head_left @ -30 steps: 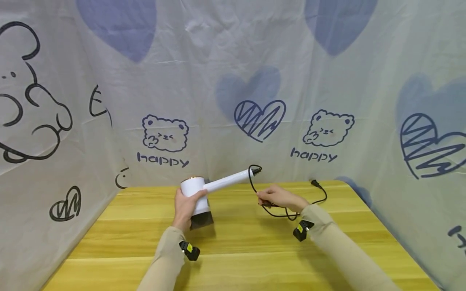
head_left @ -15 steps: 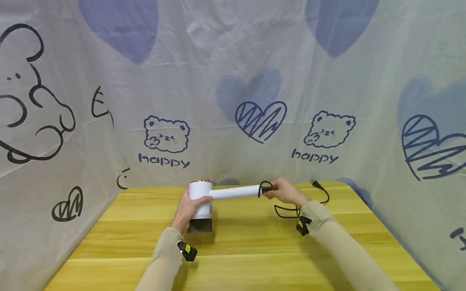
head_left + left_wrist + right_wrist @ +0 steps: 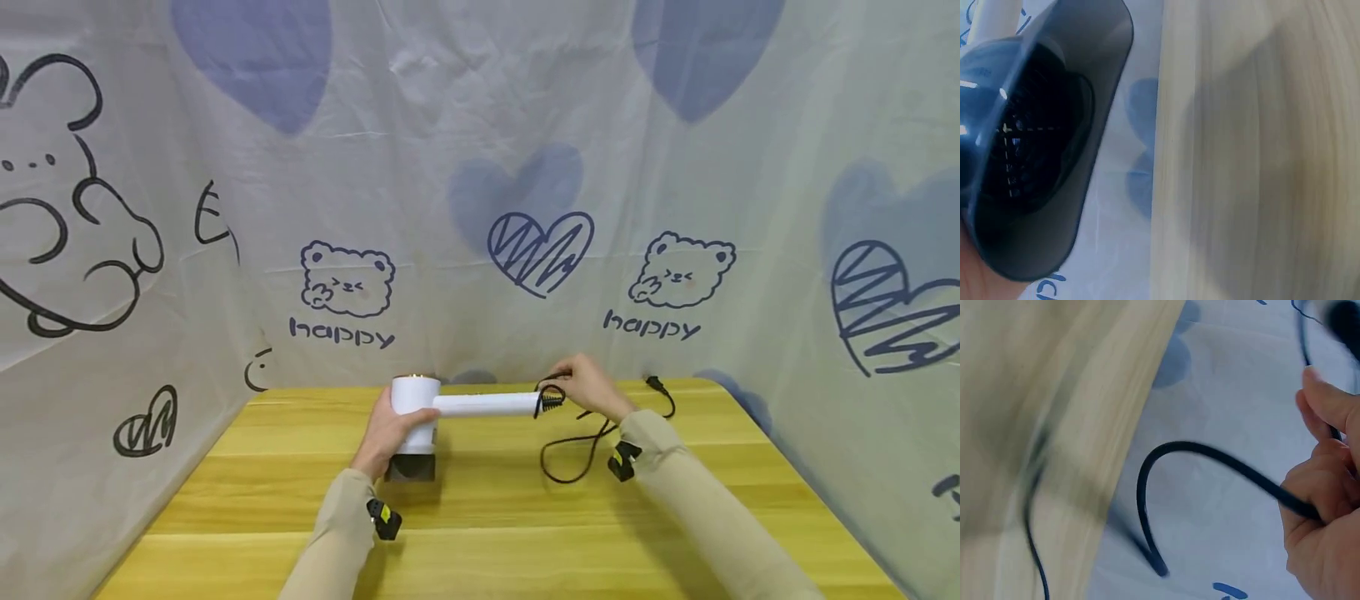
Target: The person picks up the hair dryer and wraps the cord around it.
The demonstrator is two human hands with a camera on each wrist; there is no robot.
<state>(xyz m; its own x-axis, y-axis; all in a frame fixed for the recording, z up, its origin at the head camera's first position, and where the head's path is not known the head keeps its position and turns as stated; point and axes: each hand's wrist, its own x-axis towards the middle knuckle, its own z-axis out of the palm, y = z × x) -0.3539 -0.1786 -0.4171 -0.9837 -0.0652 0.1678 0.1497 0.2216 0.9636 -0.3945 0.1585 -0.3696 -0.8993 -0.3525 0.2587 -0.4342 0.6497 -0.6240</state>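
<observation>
My left hand [image 3: 387,432] grips the white barrel of a hair dryer [image 3: 415,397], its thumb across the front. The handle [image 3: 487,405] points right, about level. A dark flared nozzle [image 3: 1100,69] faces down toward me; in the left wrist view its wide mouth shows a grille inside. By the handle's end, my right hand [image 3: 587,385] pinches the black power cord [image 3: 564,481] between thumb and fingers. In the right wrist view the cord [image 3: 1210,452] also runs through the curled fingers. One turn of it loops round the handle's tail end, next to the ribbed strain relief [image 3: 552,402].
The rest of the cord lies in a loose loop on the wooden table [image 3: 480,550], with its plug [image 3: 655,382] near the back edge. A printed cloth backdrop [image 3: 465,100] stands behind and at both sides.
The handle has swung down from a slant to level, and the dryer has shifted slightly right. My right hand has moved up to the handle's end with the cord. The slack loop has changed shape.
</observation>
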